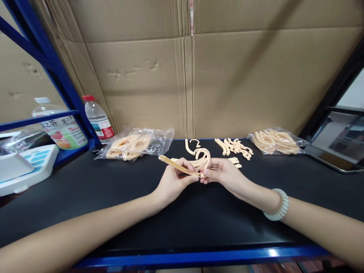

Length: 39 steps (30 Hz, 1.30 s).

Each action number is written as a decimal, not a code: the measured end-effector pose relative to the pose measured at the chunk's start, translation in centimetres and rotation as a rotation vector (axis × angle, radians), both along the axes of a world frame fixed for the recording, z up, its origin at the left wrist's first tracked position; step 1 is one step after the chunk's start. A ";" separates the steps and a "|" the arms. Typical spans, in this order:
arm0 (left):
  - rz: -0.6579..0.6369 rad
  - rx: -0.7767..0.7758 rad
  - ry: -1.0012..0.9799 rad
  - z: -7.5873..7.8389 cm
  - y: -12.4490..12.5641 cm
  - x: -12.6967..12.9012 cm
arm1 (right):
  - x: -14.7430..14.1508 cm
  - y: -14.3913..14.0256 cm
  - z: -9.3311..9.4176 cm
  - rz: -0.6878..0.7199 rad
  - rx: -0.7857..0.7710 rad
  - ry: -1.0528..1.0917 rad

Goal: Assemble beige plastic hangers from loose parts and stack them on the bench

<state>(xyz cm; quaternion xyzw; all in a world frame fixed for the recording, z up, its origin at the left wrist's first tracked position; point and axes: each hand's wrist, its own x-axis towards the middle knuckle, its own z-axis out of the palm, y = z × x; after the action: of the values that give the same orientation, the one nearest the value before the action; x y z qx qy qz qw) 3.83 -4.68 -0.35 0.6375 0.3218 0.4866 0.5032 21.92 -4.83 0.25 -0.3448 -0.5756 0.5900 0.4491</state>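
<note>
My left hand (174,180) is closed on a long beige plastic hanger arm (170,163), which slants up to the left. Between the fingers and thumb of my right hand (223,172) is a beige curved hanger hook (207,155), its bend upward. The hook's lower end meets the arm's inner end where my fingertips come together; whether they are joined is hidden. Just behind my hands lie more hanger arms (236,162), partly covered. Farther back are a loose arm (187,147) and a small hook (195,142).
Loose arms (221,146) and a heap of small hooks (239,147) lie at the back. Clear bags of beige parts sit at left (127,146) and right (277,141). A red-capped bottle (98,119), a white scale (31,165) and a dark tablet-like panel (335,158) flank the black tabletop (170,223).
</note>
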 end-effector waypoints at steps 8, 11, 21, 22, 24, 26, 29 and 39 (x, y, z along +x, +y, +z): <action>0.059 -0.031 0.000 0.2 -0.6 0.2 | -0.3 -0.1 -0.3 -0.050 0.099 -0.060; 0.034 -0.062 -0.018 0.3 -0.9 0.4 | -0.5 -0.1 -0.6 -0.065 0.138 -0.074; 0.073 -0.132 -0.075 0.3 -1.3 0.7 | -0.7 -0.3 -0.3 -0.098 0.166 -0.048; 0.063 -0.143 -0.090 0.3 -1.2 0.8 | -0.7 -0.3 -0.2 -0.104 0.178 -0.049; 0.045 -0.160 -0.112 0.3 -1.1 0.8 | -0.6 -0.3 -0.1 -0.113 0.200 -0.056; 0.023 -0.178 -0.117 0.3 -1.1 0.8 | -0.6 -0.3 -0.2 -0.108 0.204 -0.066; -0.019 -0.207 -0.089 0.5 -1.1 0.8 | -0.7 -0.3 -0.3 -0.087 0.183 -0.074; 0.049 -0.298 -0.146 0.4 -0.7 0.8 | 5.9 5.3 2.8 -0.345 0.584 -0.516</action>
<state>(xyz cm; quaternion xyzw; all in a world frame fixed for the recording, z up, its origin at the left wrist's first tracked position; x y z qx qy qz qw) 4.63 -5.36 0.06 0.5108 0.3684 0.4906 0.6022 27.86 0.51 3.09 -0.4306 -0.7459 0.2132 0.4612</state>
